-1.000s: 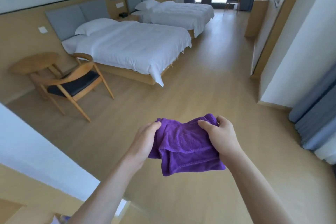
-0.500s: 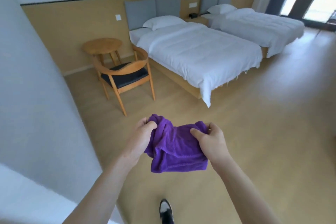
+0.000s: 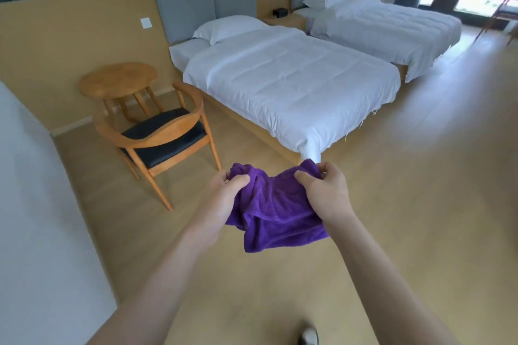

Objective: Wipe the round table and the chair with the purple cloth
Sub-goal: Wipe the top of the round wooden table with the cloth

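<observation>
The purple cloth (image 3: 276, 211) hangs crumpled between my two hands above the wooden floor. My left hand (image 3: 221, 196) grips its left top edge and my right hand (image 3: 326, 193) pinches its right top edge. The round wooden table (image 3: 119, 79) stands by the wall at the left. In front of it is the wooden chair (image 3: 159, 137) with a black seat and a curved back, its back turned towards me. Both are well beyond my hands.
A white wall corner (image 3: 36, 204) juts in at the left. Two white beds (image 3: 288, 87) fill the middle and right. Open wooden floor (image 3: 420, 176) lies between me and them. Another chair (image 3: 501, 14) stands by the window. My shoe (image 3: 308, 335) shows at the bottom.
The view has swung left and closer, so the chair and round table now sit nearer. Both hands keep hold of the cloth and have bunched it slightly.
</observation>
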The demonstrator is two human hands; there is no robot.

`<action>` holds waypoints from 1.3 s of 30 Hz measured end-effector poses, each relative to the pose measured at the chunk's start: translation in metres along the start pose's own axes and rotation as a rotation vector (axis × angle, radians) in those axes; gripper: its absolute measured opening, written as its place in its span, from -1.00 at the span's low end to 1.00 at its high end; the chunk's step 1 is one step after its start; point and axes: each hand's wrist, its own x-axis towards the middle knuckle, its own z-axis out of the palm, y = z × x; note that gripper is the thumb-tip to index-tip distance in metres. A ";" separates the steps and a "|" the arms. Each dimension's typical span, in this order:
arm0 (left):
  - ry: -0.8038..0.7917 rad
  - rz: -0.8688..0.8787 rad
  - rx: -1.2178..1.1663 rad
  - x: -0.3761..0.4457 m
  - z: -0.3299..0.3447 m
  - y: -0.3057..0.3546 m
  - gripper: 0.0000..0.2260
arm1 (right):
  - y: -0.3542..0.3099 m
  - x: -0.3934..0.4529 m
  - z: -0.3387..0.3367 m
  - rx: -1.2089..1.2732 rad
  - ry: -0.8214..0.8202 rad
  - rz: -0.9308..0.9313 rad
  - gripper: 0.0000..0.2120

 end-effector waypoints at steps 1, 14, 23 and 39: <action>-0.001 -0.008 -0.002 0.022 0.006 0.004 -0.89 | 0.000 0.021 0.002 0.013 0.009 0.012 -0.84; 0.094 -0.028 0.003 0.315 0.069 0.088 -0.83 | -0.072 0.335 0.060 0.024 -0.125 0.041 -0.80; 0.319 -0.033 -0.205 0.482 0.012 0.135 -0.85 | -0.128 0.497 0.203 -0.122 -0.378 -0.006 -0.77; 0.398 -0.051 -0.283 0.822 -0.092 0.247 -0.83 | -0.242 0.793 0.432 -0.429 -0.527 -0.151 -0.67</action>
